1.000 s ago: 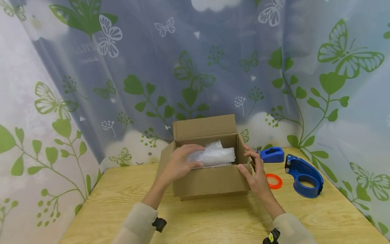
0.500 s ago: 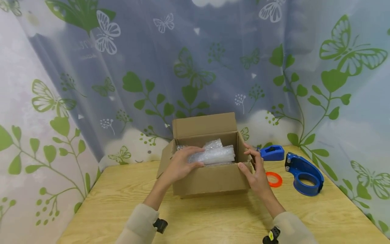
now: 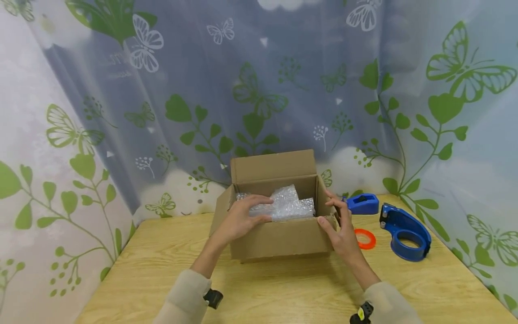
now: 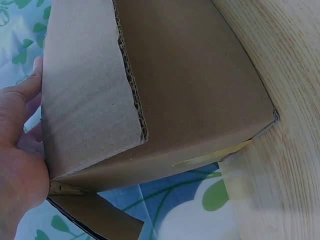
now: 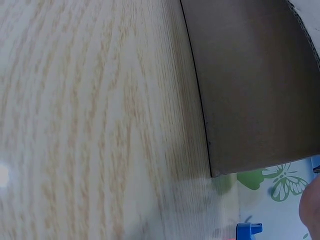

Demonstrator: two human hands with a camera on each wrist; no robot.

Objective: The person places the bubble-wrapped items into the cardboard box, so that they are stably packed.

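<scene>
An open cardboard box (image 3: 283,238) stands on the table with its flaps spread outward. Inside it lies crumpled clear bubble wrap (image 3: 293,204). My left hand (image 3: 243,216) reaches over the box's front left edge, its fairly straight fingers resting on the wrap; part of the wrap is hidden beneath them. In the left wrist view that hand (image 4: 22,155) shows behind the front flap (image 4: 90,85). At the front right corner, my right hand (image 3: 341,229) holds the box, thumb by the front edge and fingers along the right side. Only a sliver of that hand (image 5: 311,207) appears in the right wrist view.
Right of the box are a blue tape dispenser (image 3: 363,204), an orange-red ring like a tape roll (image 3: 371,239) and a larger blue tape gun (image 3: 408,243). A patterned curtain (image 3: 259,90) hangs behind the wooden table (image 3: 162,252).
The bubble wrap at the right of the box has changed from a rounded roll to a looser, flatter, crumpled shape. Both hands stay in nearly the same places.
</scene>
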